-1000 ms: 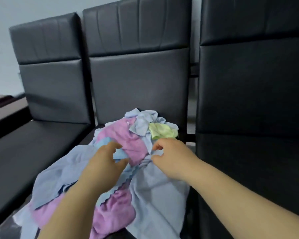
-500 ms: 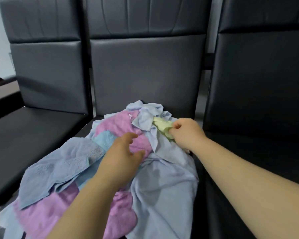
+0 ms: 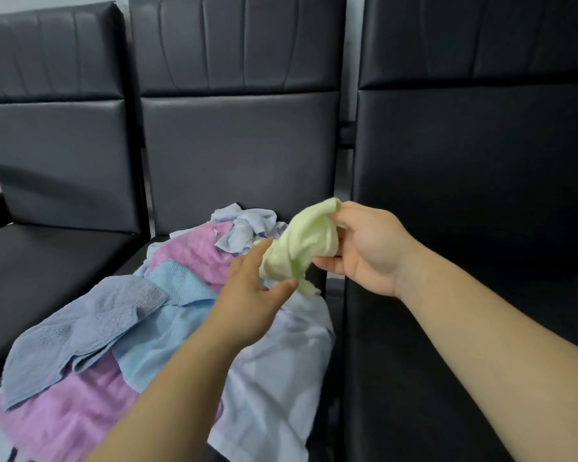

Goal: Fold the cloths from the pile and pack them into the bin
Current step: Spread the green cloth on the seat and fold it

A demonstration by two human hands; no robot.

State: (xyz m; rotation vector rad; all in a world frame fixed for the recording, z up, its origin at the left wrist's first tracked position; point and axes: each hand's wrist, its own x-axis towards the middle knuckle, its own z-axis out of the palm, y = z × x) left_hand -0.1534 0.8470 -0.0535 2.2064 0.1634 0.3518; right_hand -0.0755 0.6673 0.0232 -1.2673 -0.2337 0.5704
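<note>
Right hand: the right hand (image 3: 367, 248) is gripping a small pale green terry cloth (image 3: 301, 248), thumb on its top corner and fingers curled under its bunched middle, palm turned left.
Pale green cloth: it is hanging crumpled in the air, just above the far right edge of the pile, its lower tip dangling toward the cloths beneath.
Left hand: the left hand (image 3: 247, 295) is reaching in from the near left, held wide, with straight fingers lying against the left side of the green cloth and the thumb stretching under its lower end; it is touching the cloth but not closing on it.
Pile: a loose heap of cloths (image 3: 167, 328) is lying on the seat of the middle black padded chair (image 3: 237, 145) and spilling toward the near edge.
Pile, far end: a crumpled pale blue rag (image 3: 244, 225) is sitting against the chair back, with a pink towel (image 3: 194, 251) just in front of it.
Pile, middle: a light blue waffle cloth (image 3: 177, 285) is overlapping the pink towel, and a grey-blue terry towel (image 3: 80, 328) is spreading to the left.
Pile, near end: a second pink towel (image 3: 64, 418) is lying underneath, and a pale lavender sheet-like cloth (image 3: 274, 378) is draping over the seat's right side.
Neighbouring chairs: a matching black chair (image 3: 57, 145) is standing just left of the middle one and another (image 3: 474, 161) just to the right.
</note>
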